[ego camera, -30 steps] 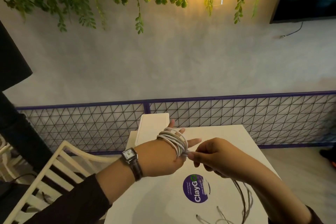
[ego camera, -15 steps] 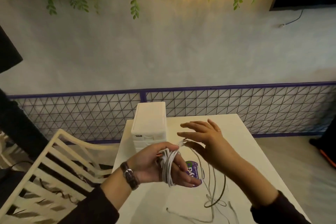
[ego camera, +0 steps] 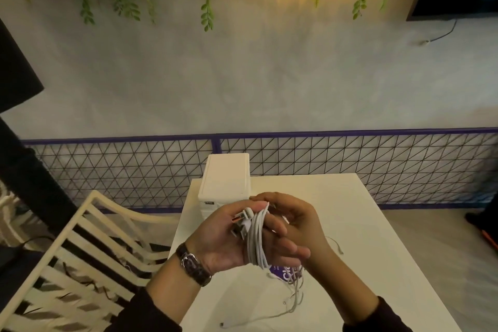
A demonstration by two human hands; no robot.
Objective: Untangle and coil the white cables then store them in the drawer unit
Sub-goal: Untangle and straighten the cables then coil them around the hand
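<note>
The white table [ego camera: 363,224] carries a white drawer unit [ego camera: 225,178], loose cables [ego camera: 293,302] and a purple sticker [ego camera: 283,275].

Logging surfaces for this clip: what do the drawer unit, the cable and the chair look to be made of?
Drawer unit: probably plastic, smooth matte white with rounded moulded edges. Cable wound round the left hand: flexible white rubbery jacket, bending in tight loops, with a hard plug at one end. Chair: cream-painted slats, likely wood, though metal cannot be ruled out.
</note>
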